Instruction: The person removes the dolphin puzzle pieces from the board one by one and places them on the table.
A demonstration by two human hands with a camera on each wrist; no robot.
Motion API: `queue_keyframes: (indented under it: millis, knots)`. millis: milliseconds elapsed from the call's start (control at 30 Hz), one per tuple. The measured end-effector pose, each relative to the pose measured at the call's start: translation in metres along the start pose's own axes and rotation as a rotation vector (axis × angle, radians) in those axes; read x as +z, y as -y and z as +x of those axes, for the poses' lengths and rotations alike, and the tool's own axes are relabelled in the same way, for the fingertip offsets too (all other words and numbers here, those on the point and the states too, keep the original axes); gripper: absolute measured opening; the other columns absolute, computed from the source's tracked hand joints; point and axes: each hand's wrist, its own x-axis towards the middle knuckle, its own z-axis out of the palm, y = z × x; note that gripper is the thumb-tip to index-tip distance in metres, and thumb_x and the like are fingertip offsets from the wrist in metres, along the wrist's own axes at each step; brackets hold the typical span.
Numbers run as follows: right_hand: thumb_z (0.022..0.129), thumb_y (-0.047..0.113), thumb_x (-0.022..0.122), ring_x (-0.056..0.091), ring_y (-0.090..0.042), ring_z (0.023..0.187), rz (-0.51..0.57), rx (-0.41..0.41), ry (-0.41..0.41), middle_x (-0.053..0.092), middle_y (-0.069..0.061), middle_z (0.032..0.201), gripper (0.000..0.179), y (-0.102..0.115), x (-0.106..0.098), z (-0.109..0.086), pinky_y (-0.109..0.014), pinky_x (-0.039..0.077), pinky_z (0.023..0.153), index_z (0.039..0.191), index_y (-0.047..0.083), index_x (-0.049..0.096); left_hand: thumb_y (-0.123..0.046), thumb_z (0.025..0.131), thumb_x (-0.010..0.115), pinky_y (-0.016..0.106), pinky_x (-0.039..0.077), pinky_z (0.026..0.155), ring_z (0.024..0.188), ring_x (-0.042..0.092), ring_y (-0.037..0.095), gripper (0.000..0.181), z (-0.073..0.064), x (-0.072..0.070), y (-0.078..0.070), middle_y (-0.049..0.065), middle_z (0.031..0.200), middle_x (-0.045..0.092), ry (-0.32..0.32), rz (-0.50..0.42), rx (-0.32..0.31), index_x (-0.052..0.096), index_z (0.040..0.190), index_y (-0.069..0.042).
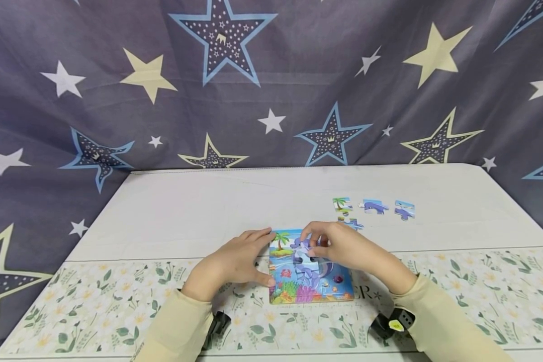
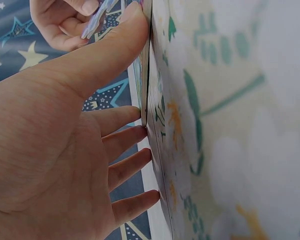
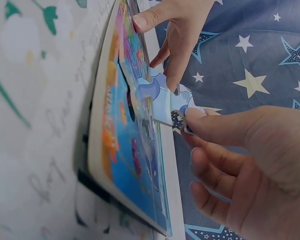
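A jigsaw puzzle board (image 1: 339, 291) with a sea scene lies on the table: palm tree, crab, coral and a purple dolphin. My right hand (image 1: 350, 246) pinches a puzzle piece (image 3: 162, 102) between thumb and fingers over the middle of the board. That piece stands tilted in the right wrist view, close over the picture. At the board's left side is my left hand (image 1: 235, 261), its fingers spread and fairly straight. The left thumb (image 2: 125, 30) touches the board's edge near the lower left, and the left fingertips lie by the upper left corner.
Behind the board lie several loose puzzle pieces: a palm tree piece (image 1: 341, 204), a dolphin piece (image 1: 374, 206), a blue and purple piece (image 1: 404, 209) and one (image 1: 355, 224) partly behind my right hand. A star-patterned curtain (image 1: 235, 115) hangs behind the table (image 1: 199, 211).
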Motion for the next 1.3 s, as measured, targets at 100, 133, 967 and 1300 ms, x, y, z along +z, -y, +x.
queue_keyframes:
  millis: [100,133,967,1300]
  knots:
    - [0.091,0.006,0.072,0.056,-0.006,0.068,0.003,-0.005,-0.001,0.065,0.007,0.085,0.019,0.000,0.000,0.000,-0.027,0.049,0.055,0.108,0.014,0.067,-0.049,0.077,0.082,0.053,0.023,0.117,0.148,0.022,0.029,0.102,0.001,0.000,0.000,0.005,0.163,0.024,-0.003,0.001,0.007,0.031,0.157,-0.011]
    - [0.091,0.006,0.071,0.056,-0.006,0.067,0.006,-0.002,-0.002,0.065,0.007,0.085,0.019,0.000,0.000,0.000,-0.028,0.049,0.055,0.108,0.014,0.067,-0.049,0.077,0.082,0.052,0.023,0.117,0.148,0.022,0.029,0.102,0.001,0.000,0.001,0.005,0.163,0.024,-0.003,0.002,0.008,0.031,0.157,-0.011]
    - [0.093,0.009,0.070,0.054,-0.015,0.069,0.027,0.102,-0.063,0.067,0.004,0.085,0.018,-0.006,-0.019,-0.002,-0.030,0.045,0.058,0.111,0.010,0.067,-0.049,0.077,0.082,0.052,0.022,0.118,0.148,0.021,0.029,0.102,-0.001,-0.001,0.001,0.006,0.163,0.023,-0.007,-0.016,0.023,0.030,0.157,-0.010]
    - [0.093,0.008,0.070,0.058,-0.014,0.072,0.020,0.110,-0.101,0.068,0.003,0.083,0.022,-0.016,-0.031,-0.007,-0.033,0.049,0.064,0.114,0.004,0.067,-0.049,0.077,0.082,0.052,0.022,0.118,0.149,0.020,0.028,0.102,-0.001,0.001,0.000,0.003,0.163,0.022,-0.001,-0.015,0.002,0.030,0.157,-0.013]
